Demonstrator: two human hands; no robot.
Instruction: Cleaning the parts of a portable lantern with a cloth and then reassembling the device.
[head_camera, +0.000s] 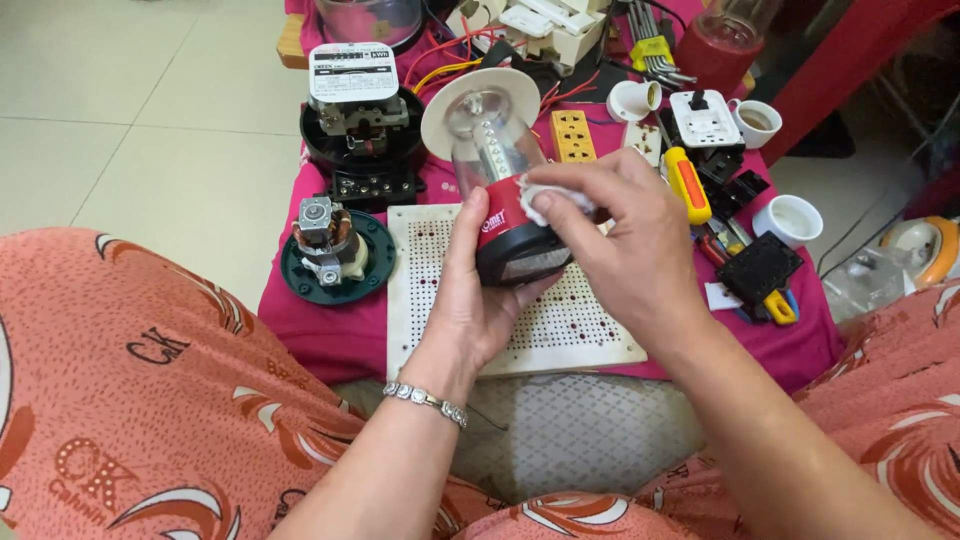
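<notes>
Clamped in the left hand, the lantern points toward twelve o'clock while the right hand pinches a white cloth against its red band

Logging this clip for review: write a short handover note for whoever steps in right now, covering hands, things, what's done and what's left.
Left hand: grip around the base of the lantern lamp, held tilted over the white perforated board.
Right hand: presses a small white cloth wad against the lamp's red band.
Nearby on the magenta cloth: motor part on a green base, yellow-handled screwdriver.
Done: lamp lifted, cloth on it.
Left: how much is wiped cannot be told.
</notes>
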